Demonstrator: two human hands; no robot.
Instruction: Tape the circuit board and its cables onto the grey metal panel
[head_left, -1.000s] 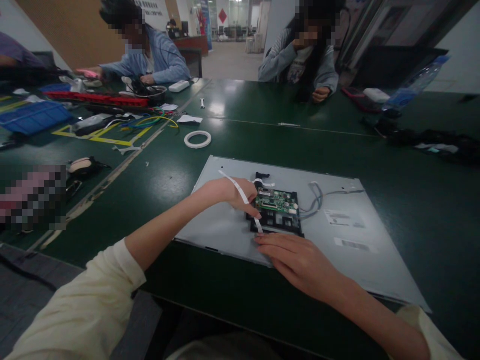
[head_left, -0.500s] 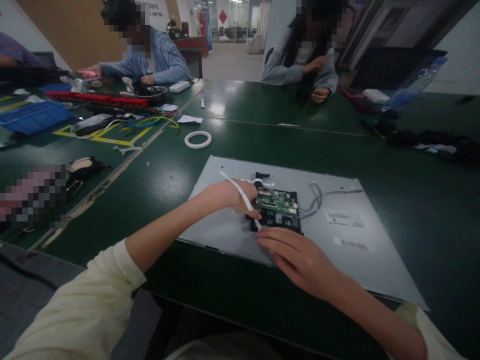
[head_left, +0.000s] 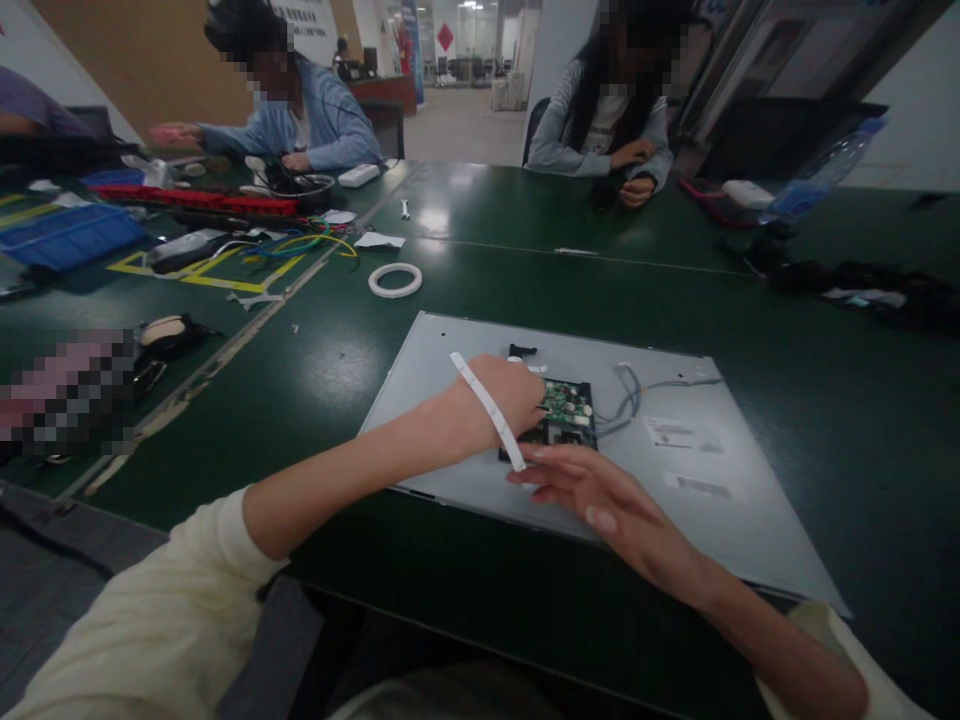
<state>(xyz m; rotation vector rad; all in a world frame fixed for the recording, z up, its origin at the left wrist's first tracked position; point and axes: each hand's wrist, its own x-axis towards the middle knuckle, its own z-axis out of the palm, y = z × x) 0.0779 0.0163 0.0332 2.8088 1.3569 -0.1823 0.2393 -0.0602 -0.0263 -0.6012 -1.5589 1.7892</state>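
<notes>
So the table [head_left: 322, 350] is dark green and kinda shiny, running well out past the fingers [head_left: 555, 455] on every side, with seams across it. Far beyond the fingertips two people [head_left: 330, 120] [head_left: 592, 130] sit at the other side, and behind them there's a pale floor [head_left: 457, 125] leading to a glassed-in area. Way off left of the fingers there's a blue bin [head_left: 75, 243] plus a mess of wires [head_left: 307, 242]; far right, a clear bottle [head_left: 829, 170]. A white ring [head_left: 375, 282] lies flat, ahead and left of the fingers. Right under both hands is the panel [head_left: 750, 530]: flat, grey-white, two labels [head_left: 686, 435] [head_left: 697, 485] and some grey cables [head_left: 634, 395] to the right of the left fingertips. The left hand [head_left: 495, 400] covers part of the green board [head_left: 568, 403] and its black bracket [head_left: 566, 438]; its fingers bend down there, can't tell what they're gripping. The strip [head_left: 487, 402] is narrow, white, slightly curved, lying across the back of that hand. Its lower end meets the fingertips of the right hand [head_left: 622, 500], which are stretched out; can't tell if they're pinching it.
</notes>
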